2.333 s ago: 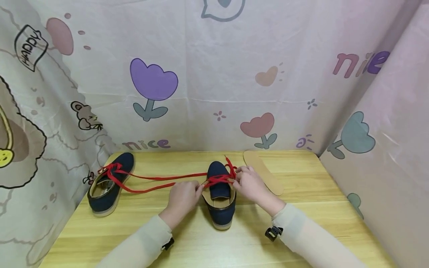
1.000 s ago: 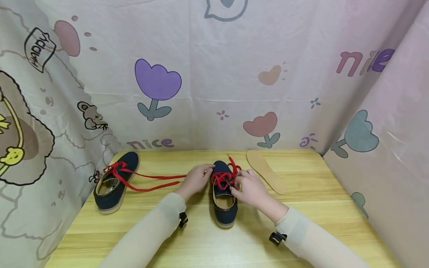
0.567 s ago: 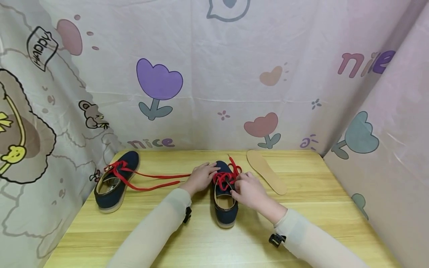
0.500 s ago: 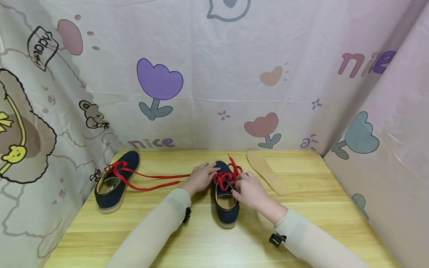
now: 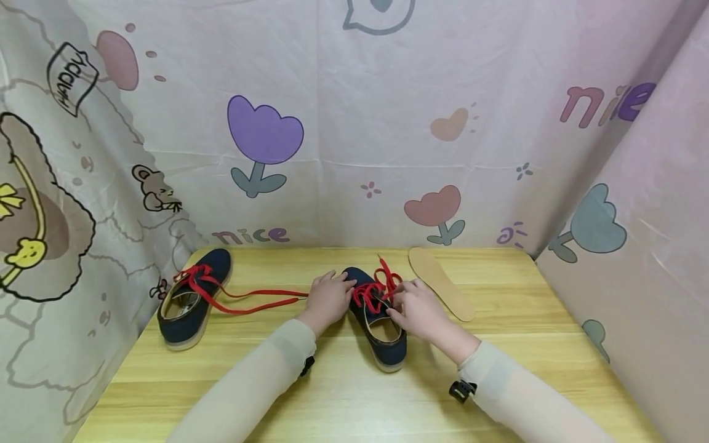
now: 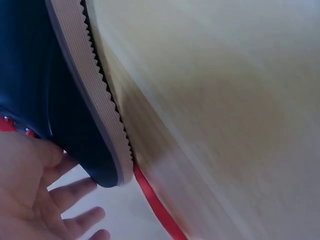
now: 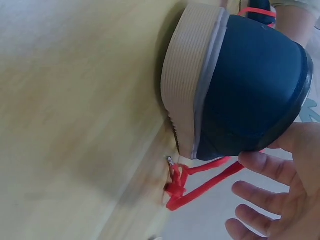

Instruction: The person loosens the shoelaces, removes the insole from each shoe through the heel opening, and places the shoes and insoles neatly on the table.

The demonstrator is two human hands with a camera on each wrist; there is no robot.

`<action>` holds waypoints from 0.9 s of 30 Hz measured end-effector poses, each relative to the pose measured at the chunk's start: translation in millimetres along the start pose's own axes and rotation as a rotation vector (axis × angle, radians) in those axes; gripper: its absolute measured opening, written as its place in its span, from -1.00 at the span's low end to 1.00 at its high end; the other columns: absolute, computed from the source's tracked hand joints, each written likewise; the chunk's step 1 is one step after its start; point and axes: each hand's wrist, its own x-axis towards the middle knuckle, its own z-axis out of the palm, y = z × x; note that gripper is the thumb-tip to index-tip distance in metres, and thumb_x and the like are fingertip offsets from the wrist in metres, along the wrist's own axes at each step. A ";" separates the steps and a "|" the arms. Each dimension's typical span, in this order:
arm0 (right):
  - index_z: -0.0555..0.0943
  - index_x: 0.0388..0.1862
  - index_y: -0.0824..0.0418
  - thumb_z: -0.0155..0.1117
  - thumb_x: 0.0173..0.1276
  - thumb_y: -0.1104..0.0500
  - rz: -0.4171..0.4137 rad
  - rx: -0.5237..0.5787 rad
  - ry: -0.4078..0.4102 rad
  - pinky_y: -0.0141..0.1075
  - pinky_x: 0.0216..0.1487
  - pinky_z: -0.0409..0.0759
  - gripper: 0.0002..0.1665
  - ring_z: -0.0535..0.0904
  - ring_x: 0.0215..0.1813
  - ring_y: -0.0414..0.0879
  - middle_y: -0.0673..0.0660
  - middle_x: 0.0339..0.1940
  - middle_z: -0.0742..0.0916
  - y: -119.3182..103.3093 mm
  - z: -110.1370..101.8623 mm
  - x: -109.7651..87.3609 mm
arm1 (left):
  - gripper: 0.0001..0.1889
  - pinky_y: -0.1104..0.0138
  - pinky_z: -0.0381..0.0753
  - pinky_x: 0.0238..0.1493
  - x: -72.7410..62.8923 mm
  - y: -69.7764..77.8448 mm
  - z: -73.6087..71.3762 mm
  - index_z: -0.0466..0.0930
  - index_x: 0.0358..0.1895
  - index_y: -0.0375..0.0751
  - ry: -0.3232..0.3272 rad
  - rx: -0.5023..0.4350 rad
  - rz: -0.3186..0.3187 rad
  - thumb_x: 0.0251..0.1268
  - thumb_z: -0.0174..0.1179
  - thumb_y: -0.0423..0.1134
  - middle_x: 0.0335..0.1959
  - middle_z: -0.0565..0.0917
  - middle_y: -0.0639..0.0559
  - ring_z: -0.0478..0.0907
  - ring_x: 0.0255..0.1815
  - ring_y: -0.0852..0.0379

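A navy shoe (image 5: pixel 389 353) with red laces (image 5: pixel 362 295) stands on the table, toe away from me and turned leftward, heel to the right. Across the left side of its toe rest the loosely spread fingers of my left hand (image 5: pixel 328 299). My right hand (image 5: pixel 419 309) pinches the right edge of the opening; in the right wrist view the thumb goes over the collar, the forefinger lies outside, and the other fingers extend freely. A loop and loose end of red lace lie beyond that hand. The left wrist view shows the shoe's pale ribbed sole (image 6: pixel 95 82) beside my left hand.
A second navy shoe (image 5: pixel 185 329) stands at the table's left, its long red laces (image 5: pixel 255 309) stretching right toward my left hand. A tan insole (image 5: pixel 443 286) lies flat at the back right. Printed curtains (image 5: pixel 354 123) enclose the wooden table (image 5: pixel 343 406) behind and at both sides.
My left hand has moved from the shoe's opening forward to its toe, releasing the left edge. The shoe has turned, heel swinging right and toe left; my right hand stays at the right edge.
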 end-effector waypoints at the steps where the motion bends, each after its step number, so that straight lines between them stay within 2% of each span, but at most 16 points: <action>1: 0.60 -0.61 -0.03 0.42 0.30 -0.06 0.006 0.004 -0.008 -0.05 0.06 0.52 -0.67 0.52 0.04 0.09 0.12 -0.01 0.70 0.8 -1.0 -0.2 | -0.61 -0.08 0.19 0.46 -0.1 0.1 0.2 0.54 0.36 0.14 0.006 -0.009 -0.003 0.59 -0.02 -0.02 0.45 0.41 0.03 0.20 0.52 -0.16; 7: 0.54 -0.74 -0.03 0.42 0.25 -0.14 0.087 0.021 -0.066 -0.03 0.04 0.56 -0.55 0.52 0.06 0.09 0.11 -0.05 0.71 2.6 -14.1 -2.9 | -0.54 -0.11 0.15 0.47 11.5 -4.0 0.2 0.41 0.46 0.03 0.063 -0.115 0.048 0.61 -0.03 -0.04 0.47 0.39 -0.05 0.17 0.53 -0.17; 9: 0.51 -0.78 -0.02 0.43 0.23 -0.15 0.091 -0.002 -0.112 -0.04 0.04 0.56 -0.52 0.52 0.04 0.09 0.10 -0.07 0.72 1.9 -14.7 -3.6 | -0.53 -0.13 0.10 0.48 17.1 -6.5 0.5 0.37 0.49 0.03 0.038 -0.114 0.076 0.62 -0.07 -0.03 0.51 0.33 -0.05 0.12 0.56 -0.18; 11: 0.48 -0.81 -0.01 0.43 0.22 -0.12 0.081 -0.011 -0.161 -0.06 0.04 0.55 -0.50 0.51 0.02 0.08 0.08 -0.09 0.72 -0.2 -13.5 -4.4 | -0.52 -0.14 0.06 0.49 20.5 -9.1 1.4 0.33 0.51 0.06 -0.016 -0.095 0.096 0.64 -0.11 -0.01 0.55 0.27 -0.03 0.05 0.58 -0.20; 14: 0.45 -0.79 -0.02 0.42 0.22 -0.07 0.075 -0.021 -0.193 -0.10 0.00 0.54 -0.51 0.49 -0.02 0.07 0.05 -0.09 0.70 -3.3 -9.6 -5.2 | -0.51 -0.15 0.02 0.50 22.6 -12.5 2.9 0.30 0.52 0.12 -0.083 -0.068 0.109 0.64 -0.14 0.01 0.58 0.20 -0.01 -0.01 0.59 -0.21; 16: 0.44 -0.78 -0.01 0.42 0.22 -0.04 0.075 -0.026 -0.183 -0.11 0.01 0.53 -0.53 0.49 -0.03 0.06 0.04 -0.09 0.69 -4.3 -8.4 -5.3 | -0.51 -0.15 0.00 0.50 22.7 -13.8 3.3 0.30 0.52 0.14 -0.098 -0.067 0.103 0.64 -0.14 0.03 0.58 0.19 0.01 -0.03 0.60 -0.21; 20: 0.42 -0.78 0.00 0.40 0.23 0.02 0.057 -0.047 -0.143 -0.11 0.05 0.55 -0.53 0.51 -0.01 0.08 0.07 -0.08 0.71 -0.8 -6.8 -4.2 | -0.51 -0.14 0.01 0.50 19.9 -13.4 1.4 0.34 0.50 0.13 -0.081 -0.069 0.078 0.61 -0.08 0.04 0.55 0.25 -0.02 -0.02 0.60 -0.21; 27: 0.47 -0.75 0.03 0.40 0.28 0.08 0.034 0.041 -0.165 0.03 0.19 0.50 -0.56 0.50 0.15 0.20 0.25 0.06 0.69 11.5 -4.2 2.7 | -0.51 -0.14 0.04 0.50 6.6 -16.7 -6.6 0.42 0.46 0.09 -0.064 -0.024 0.039 0.55 0.03 0.05 0.49 0.34 -0.06 0.02 0.58 -0.21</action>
